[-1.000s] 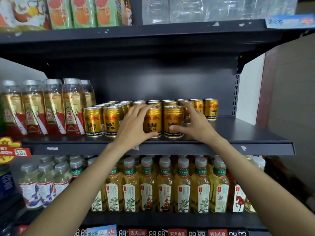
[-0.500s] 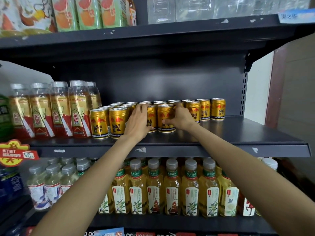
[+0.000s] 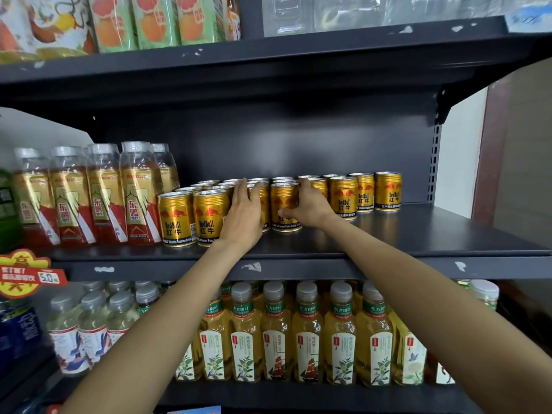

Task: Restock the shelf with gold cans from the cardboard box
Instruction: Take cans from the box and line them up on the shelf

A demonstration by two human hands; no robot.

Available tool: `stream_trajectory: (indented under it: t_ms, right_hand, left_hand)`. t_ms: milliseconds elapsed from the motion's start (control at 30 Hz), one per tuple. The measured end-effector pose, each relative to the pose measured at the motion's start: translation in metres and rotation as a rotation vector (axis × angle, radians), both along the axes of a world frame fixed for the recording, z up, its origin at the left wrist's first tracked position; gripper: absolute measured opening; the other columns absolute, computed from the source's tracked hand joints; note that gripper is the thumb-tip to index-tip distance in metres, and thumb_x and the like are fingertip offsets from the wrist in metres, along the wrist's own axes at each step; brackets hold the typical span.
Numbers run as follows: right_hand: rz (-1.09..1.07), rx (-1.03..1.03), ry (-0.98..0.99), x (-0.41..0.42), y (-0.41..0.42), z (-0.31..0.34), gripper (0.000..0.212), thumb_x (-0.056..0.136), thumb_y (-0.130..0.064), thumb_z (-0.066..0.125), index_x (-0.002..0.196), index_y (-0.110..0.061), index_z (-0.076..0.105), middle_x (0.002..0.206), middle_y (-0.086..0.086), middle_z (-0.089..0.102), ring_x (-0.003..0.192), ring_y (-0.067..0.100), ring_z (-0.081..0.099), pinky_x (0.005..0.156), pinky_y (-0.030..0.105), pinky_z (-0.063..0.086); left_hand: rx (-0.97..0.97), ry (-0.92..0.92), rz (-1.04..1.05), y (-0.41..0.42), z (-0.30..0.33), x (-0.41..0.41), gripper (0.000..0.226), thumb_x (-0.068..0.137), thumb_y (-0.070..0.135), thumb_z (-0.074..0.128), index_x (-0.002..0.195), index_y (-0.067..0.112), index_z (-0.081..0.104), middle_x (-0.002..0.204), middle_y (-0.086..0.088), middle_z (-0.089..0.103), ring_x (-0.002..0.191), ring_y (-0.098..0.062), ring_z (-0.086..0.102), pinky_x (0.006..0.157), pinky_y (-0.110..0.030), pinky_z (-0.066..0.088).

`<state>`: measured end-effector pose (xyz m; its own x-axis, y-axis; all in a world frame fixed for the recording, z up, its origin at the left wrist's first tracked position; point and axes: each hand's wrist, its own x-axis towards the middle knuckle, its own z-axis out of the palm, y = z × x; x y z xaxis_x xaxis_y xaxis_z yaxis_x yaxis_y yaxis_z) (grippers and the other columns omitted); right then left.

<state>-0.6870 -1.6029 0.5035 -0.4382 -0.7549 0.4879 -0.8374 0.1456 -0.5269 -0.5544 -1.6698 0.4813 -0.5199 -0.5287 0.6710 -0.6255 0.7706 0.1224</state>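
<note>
**Two hands at the gold cans on the middle shelf**

At the far left of the middle shelf (image 3: 388, 234) stood a row of bottles with gold and red labels (image 3: 98, 198), upright and close together. Just beside them began the gold cans (image 3: 343, 198), packed in rows that ran back toward the dark rear panel. The two front cans on the left (image 3: 194, 216) stood nearest to the shelf edge.

The left hand (image 3: 243, 216) was on the next can (image 3: 264, 201), which was mostly hidden behind it. Its fingers (image 3: 240, 189) were straight and lay flat against the front of that can, with the tips reaching up to the rim; they pressed it and did not curl round it.

The right hand (image 3: 310, 207) held the neighbour can (image 3: 283, 207). Its thumb lay across the front of the can low down, and the other fingers went over the top and round the right side, so this can was grasped. Both cans stood upright on the shelf, a little behind the two front cans.

To the right, more gold cans stood in a line that stepped back toward the rear panel, and the rest of the shelf there was bare metal.

On the shelf below stood bottles of yellow tea with green bands (image 3: 307, 333), and pale bottles with grey caps (image 3: 89, 324) at the left. A red and yellow price tag (image 3: 27, 273) hung on the shelf edge at the far left.
</note>
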Motion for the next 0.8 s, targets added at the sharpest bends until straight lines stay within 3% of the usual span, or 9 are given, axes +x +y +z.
stream_trajectory:
  t_ms: [233, 533, 800]
  right_hand:
    - [0.072, 0.036, -0.016, -0.002, 0.003, 0.001, 0.093, 0.082, -0.033, 0.07, 0.148, -0.006, 0.011, 0.15, 0.014, 0.033, 0.137, 0.03, 0.033, 0.108, 0.036, 0.032]
    - [0.117, 0.007, -0.141, -0.006, -0.002, 0.001, 0.087, 0.082, -0.027, 0.07, 0.146, -0.009, 0.014, 0.147, 0.013, 0.036, 0.135, 0.029, 0.036, 0.105, 0.036, 0.036]
    - [0.128, -0.042, -0.043, -0.002, 0.02, 0.003, 0.095, 0.082, -0.028, 0.07, 0.149, -0.006, 0.006, 0.154, 0.012, 0.027, 0.14, 0.026, 0.029, 0.11, 0.034, 0.03]
  left_hand:
    - [-0.086, -0.035, -0.004, 0.003, -0.001, 0.001, 0.087, 0.083, 0.01, 0.067, 0.148, 0.003, 0.009, 0.158, -0.015, 0.005, 0.146, -0.027, -0.001, 0.113, -0.046, 0.029]
    - [-0.094, -0.002, -0.027, 0.002, -0.002, 0.0, 0.083, 0.086, 0.01, 0.062, 0.149, 0.003, 0.008, 0.158, -0.013, 0.006, 0.146, -0.023, 0.001, 0.118, -0.034, 0.015]
    - [-0.044, 0.052, -0.096, 0.018, 0.008, 0.011, 0.068, 0.092, 0.017, 0.054, 0.149, 0.008, 0.017, 0.157, -0.009, 0.014, 0.146, -0.02, 0.009, 0.115, -0.028, 0.013]
